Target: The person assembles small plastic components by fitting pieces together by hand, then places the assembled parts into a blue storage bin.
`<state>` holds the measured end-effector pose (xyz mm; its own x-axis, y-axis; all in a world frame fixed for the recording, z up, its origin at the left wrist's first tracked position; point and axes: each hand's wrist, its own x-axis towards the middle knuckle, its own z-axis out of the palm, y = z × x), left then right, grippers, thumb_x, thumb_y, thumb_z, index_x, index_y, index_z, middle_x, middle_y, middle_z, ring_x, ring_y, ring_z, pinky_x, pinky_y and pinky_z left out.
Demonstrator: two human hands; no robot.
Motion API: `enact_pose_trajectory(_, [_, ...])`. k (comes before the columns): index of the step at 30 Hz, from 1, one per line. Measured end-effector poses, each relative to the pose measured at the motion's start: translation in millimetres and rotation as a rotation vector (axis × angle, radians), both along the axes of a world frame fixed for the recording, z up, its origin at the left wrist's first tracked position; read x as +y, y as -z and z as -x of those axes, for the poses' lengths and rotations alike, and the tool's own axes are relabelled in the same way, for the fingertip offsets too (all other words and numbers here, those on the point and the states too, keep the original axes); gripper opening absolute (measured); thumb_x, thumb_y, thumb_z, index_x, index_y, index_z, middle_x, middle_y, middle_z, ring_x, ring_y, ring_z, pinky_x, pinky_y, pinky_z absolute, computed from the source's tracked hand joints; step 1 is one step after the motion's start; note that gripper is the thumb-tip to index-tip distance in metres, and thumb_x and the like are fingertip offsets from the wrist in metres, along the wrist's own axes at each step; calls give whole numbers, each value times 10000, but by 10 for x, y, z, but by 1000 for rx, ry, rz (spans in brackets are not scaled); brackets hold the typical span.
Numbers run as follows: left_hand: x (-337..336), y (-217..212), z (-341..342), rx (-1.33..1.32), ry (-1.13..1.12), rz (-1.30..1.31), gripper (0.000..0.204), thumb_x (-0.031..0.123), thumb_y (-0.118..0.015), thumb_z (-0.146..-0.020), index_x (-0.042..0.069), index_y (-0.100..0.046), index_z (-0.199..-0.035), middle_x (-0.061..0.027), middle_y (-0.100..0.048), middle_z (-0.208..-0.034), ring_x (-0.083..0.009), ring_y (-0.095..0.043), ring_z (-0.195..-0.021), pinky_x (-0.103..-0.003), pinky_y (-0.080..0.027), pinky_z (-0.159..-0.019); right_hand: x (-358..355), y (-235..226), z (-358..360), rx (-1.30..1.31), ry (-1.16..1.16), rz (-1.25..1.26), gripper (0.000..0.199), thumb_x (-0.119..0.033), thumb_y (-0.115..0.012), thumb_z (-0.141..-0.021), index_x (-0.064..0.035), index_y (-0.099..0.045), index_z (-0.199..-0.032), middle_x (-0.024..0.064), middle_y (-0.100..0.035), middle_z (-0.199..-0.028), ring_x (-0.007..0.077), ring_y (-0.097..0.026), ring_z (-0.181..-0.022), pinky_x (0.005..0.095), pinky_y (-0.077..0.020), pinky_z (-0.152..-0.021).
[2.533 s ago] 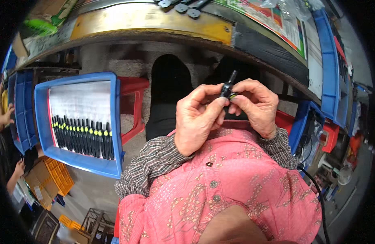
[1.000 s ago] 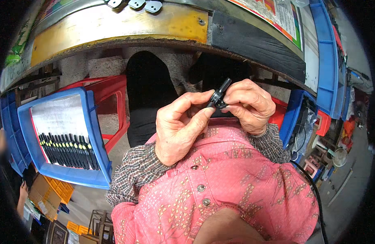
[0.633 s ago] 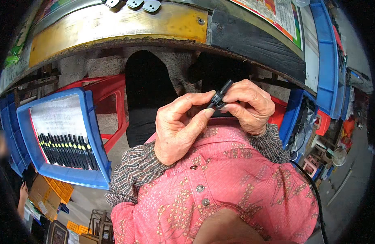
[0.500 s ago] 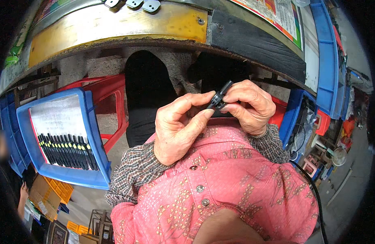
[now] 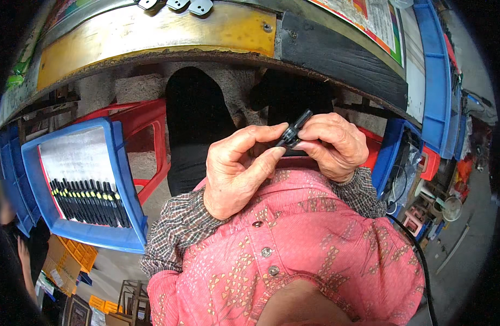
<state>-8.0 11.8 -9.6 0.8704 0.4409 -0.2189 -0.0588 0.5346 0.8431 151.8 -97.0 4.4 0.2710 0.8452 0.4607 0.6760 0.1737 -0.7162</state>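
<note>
Above my lap, a slim black cylindrical part [image 5: 300, 120] with a ridged, wider middle is held tilted, its upper end pointing up and to the right. My left hand [image 5: 233, 176] pinches the wider middle between thumb and forefinger. From the other side, the thumb and fingers of my right hand [image 5: 336, 142] close on the same part. My fingertips hide some of it. To my left stands a blue plastic tray [image 5: 133, 190]; in it lies a row of several similar long black pieces [image 5: 90, 204] with yellow-green spots, on white paper.
A worktable edge with a yellow plate [image 5: 157, 35] runs ahead of me, bearing several small grey metal plates [image 5: 200, 6]. Beneath it is a red plastic stool [image 5: 152, 122]. Blue bins [image 5: 437, 81] stand at the right. Another person's arm [image 5: 25, 263] shows far left.
My right fingers have shifted slightly on the black part, and its upper end sits a little lower. The other person's arm at far left has moved.
</note>
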Motion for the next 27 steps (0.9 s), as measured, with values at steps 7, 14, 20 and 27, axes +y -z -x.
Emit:
enact_pose_trajectory(7, [-2, 5, 13, -9, 10, 47, 298, -73, -566, -849, -42, -581, -1146, -70, -617, -976, -32, -552, -691, -163, -453, -574, -15, -39, 14, -54, -3, 18, 285, -38, -772, -638, -35, -642, -891, 106, -645, -780, 237, -651, -695, 307, -517, -577])
enact_pose_trajectory(14, [0, 30, -3, -36, -24, 181, 262, -42, -546, -877, -21, -563, -1137, -94, -640, -912, -73, -525, -595, -193, -384, -474, -4, -41, 6, 74, -34, 50, 249, -41, -761, -676, -25, -633, -888, 115, -629, -808, 220, -632, -724, 283, -504, -601])
enact_pose_trajectory(20, [10, -43, -73, -7, -118, 143, 281, -49, -542, -879, -38, -554, -1160, -58, -612, -861, -61, -530, -630, -182, -424, -528, -40, -37, 32, 475, -6, 248, 162, 68, -660, -772, 55, -597, -920, 153, -598, -875, 165, -613, -729, 253, -522, -622])
enact_pose_trajectory(27, [-77, -73, -145, 69, -111, 75, 247, -37, -529, -885, -6, -552, -1129, -78, -596, -818, -86, -527, -560, -187, -385, -451, 8, 38, 11, 35, 73, 3, 161, -28, -660, -757, -17, -612, -910, 104, -584, -788, 226, -596, -662, 306, -483, -507])
